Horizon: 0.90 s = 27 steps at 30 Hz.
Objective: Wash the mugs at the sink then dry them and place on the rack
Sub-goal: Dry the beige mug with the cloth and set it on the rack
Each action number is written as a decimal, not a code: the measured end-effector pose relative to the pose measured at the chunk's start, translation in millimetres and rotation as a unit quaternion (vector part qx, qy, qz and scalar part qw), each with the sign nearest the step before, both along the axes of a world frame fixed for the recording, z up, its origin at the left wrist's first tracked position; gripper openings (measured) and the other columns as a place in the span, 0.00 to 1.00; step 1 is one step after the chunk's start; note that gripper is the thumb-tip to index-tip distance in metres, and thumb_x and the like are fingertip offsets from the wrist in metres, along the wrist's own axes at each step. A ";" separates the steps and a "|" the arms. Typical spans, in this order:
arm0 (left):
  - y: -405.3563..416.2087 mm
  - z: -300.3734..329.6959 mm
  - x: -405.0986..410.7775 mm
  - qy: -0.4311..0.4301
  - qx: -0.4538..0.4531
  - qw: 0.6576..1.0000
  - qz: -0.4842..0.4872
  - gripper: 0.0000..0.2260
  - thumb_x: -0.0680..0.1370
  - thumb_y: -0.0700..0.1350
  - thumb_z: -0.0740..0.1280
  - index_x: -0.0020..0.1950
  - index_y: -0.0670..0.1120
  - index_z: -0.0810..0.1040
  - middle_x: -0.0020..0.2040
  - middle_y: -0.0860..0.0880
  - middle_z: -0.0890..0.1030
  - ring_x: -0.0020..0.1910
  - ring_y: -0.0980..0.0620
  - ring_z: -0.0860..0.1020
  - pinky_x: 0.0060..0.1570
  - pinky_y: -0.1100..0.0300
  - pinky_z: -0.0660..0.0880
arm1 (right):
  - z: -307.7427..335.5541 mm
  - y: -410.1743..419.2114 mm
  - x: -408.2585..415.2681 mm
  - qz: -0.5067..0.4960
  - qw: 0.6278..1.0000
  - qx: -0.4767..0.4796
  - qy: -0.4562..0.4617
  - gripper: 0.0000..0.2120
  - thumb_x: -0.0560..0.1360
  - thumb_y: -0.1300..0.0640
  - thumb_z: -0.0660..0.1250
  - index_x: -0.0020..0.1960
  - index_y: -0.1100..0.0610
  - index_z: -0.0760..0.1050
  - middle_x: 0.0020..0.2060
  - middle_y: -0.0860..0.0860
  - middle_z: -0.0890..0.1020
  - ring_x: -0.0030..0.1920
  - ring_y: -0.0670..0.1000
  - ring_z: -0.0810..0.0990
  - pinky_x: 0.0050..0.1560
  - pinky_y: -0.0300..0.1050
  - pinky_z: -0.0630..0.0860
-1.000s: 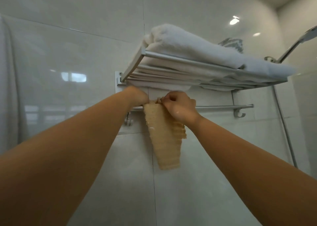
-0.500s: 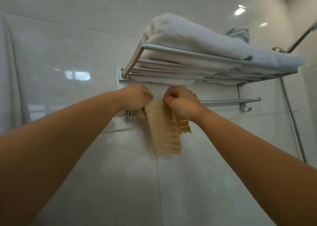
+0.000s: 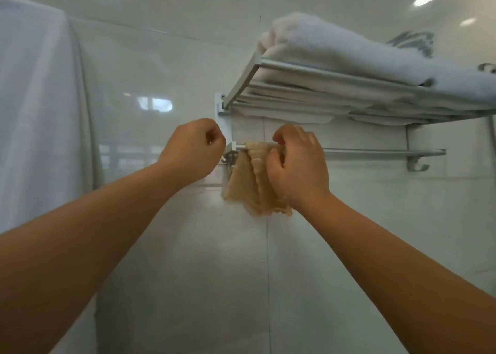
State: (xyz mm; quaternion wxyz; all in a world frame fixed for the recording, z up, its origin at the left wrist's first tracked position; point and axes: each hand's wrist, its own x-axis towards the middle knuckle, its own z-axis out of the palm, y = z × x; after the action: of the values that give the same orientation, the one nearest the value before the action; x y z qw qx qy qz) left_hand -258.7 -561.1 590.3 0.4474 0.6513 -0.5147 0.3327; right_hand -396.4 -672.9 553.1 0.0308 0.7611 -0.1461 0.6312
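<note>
A beige ribbed cloth [image 3: 248, 184] hangs draped over the left end of a metal towel bar [image 3: 375, 153] on the tiled wall [image 3: 188, 259]. The bar runs level from left to right; the cloth's long axis runs straight down from it, bunched in folds, with a ragged lower edge pointing at the floor.

The right hand [image 3: 296, 165] is curled on the cloth at the bar: its fingers hook over the top of the bar while the thumb presses the fabric from the front, and the palm covers the cloth's right side. The left hand [image 3: 192, 149] is just left of the bar's end, apart from the cloth, its fingers curled into a loose fist with nothing visible in it. The two hands are near each other, with the bar's end bracket [image 3: 229, 155] between them.

Directly above the bar is a slatted metal shelf [image 3: 335, 74], fixed to the same wall mount and jutting out toward the camera. Folded white towels [image 3: 349, 50] are stacked on it, overhanging the hands closely. A hook [image 3: 417, 165] hangs under the bar's right end. At the far left a large white towel [image 3: 37, 112] hangs down the wall, well apart from the cloth. No mug or sink shows in the head view.
</note>
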 end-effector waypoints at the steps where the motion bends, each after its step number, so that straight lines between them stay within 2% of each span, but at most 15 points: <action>1: 10.2 -9.4 3.0 0.021 0.003 1.000 -0.002 0.07 0.79 0.43 0.61 0.43 0.47 0.77 0.38 0.53 0.77 0.36 0.56 0.73 0.34 0.65 0.69 | -10.4 12.0 1.8 0.050 0.998 0.023 0.000 0.05 0.77 0.57 0.60 0.49 0.57 0.73 0.43 0.49 0.76 0.43 0.50 0.73 0.44 0.46 0.71; 2: 21.2 -18.9 6.3 0.056 0.015 0.998 -0.010 0.07 0.78 0.43 0.61 0.43 0.46 0.77 0.38 0.52 0.78 0.36 0.55 0.74 0.34 0.64 0.70 | -19.7 24.1 3.8 0.114 0.990 0.084 0.024 0.06 0.77 0.58 0.60 0.46 0.58 0.74 0.38 0.49 0.76 0.38 0.49 0.73 0.39 0.45 0.71; 3: 33.2 -28.4 9.9 0.106 0.035 0.993 -0.028 0.06 0.78 0.43 0.62 0.43 0.46 0.78 0.40 0.51 0.79 0.36 0.53 0.76 0.35 0.63 0.72 | -27.9 35.8 6.4 0.187 0.965 0.174 0.063 0.07 0.78 0.58 0.61 0.44 0.60 0.75 0.35 0.49 0.77 0.34 0.48 0.73 0.35 0.43 0.70; 5: 62.4 -51.3 14.9 0.232 0.083 0.966 -0.077 0.05 0.78 0.44 0.64 0.44 0.47 0.78 0.42 0.49 0.82 0.35 0.52 0.79 0.36 0.60 0.75 | -44.3 56.6 8.7 0.288 0.876 0.355 0.151 0.09 0.78 0.59 0.62 0.42 0.59 0.77 0.33 0.51 0.80 0.29 0.47 0.75 0.31 0.40 0.70; 6: 79.1 -64.7 16.7 0.289 0.108 0.946 -0.096 0.05 0.79 0.44 0.65 0.45 0.47 0.78 0.42 0.49 0.83 0.34 0.53 0.79 0.35 0.61 0.75 | -53.4 64.5 9.9 0.311 0.835 0.415 0.186 0.09 0.78 0.58 0.62 0.42 0.59 0.78 0.33 0.52 0.81 0.28 0.48 0.76 0.30 0.39 0.70; 8: 114.3 -95.8 20.6 0.368 0.147 0.911 -0.115 0.05 0.79 0.44 0.65 0.46 0.46 0.79 0.40 0.50 0.82 0.31 0.54 0.78 0.34 0.61 0.75 | -75.4 79.1 13.8 0.327 0.782 0.480 0.225 0.09 0.78 0.57 0.62 0.43 0.59 0.78 0.34 0.53 0.82 0.29 0.48 0.77 0.31 0.39 0.71; 14: 223.4 -188.3 47.9 0.480 0.207 0.847 -0.100 0.07 0.80 0.42 0.63 0.47 0.44 0.80 0.40 0.48 0.82 0.33 0.53 0.78 0.37 0.61 0.75 | -152.5 143.7 49.8 0.299 0.718 0.570 0.265 0.08 0.78 0.57 0.61 0.46 0.58 0.78 0.36 0.53 0.80 0.30 0.48 0.76 0.32 0.38 0.71; 23: 389.9 -312.1 114.1 0.583 0.227 0.777 -0.075 0.06 0.79 0.43 0.65 0.46 0.43 0.80 0.38 0.48 0.82 0.31 0.54 0.77 0.35 0.62 0.73 | -283.0 304.7 120.8 0.271 0.648 0.634 0.324 0.06 0.78 0.59 0.62 0.47 0.59 0.77 0.36 0.54 0.80 0.32 0.49 0.76 0.34 0.40 0.71; 27: 445.3 -364.6 134.7 0.609 0.251 0.750 -0.054 0.07 0.80 0.43 0.63 0.48 0.43 0.79 0.43 0.46 0.83 0.36 0.51 0.78 0.38 0.60 0.74 | -347.4 363.6 147.4 0.233 0.621 0.661 0.351 0.07 0.78 0.57 0.62 0.48 0.59 0.78 0.38 0.54 0.81 0.34 0.49 0.77 0.37 0.41 0.73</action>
State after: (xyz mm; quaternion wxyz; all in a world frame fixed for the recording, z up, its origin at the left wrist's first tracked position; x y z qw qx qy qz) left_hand -124.0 -115.7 225.6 0.5040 0.7756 -0.2324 -0.3006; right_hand -249.0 -309.3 205.8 -0.5797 0.7487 -0.3197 0.0356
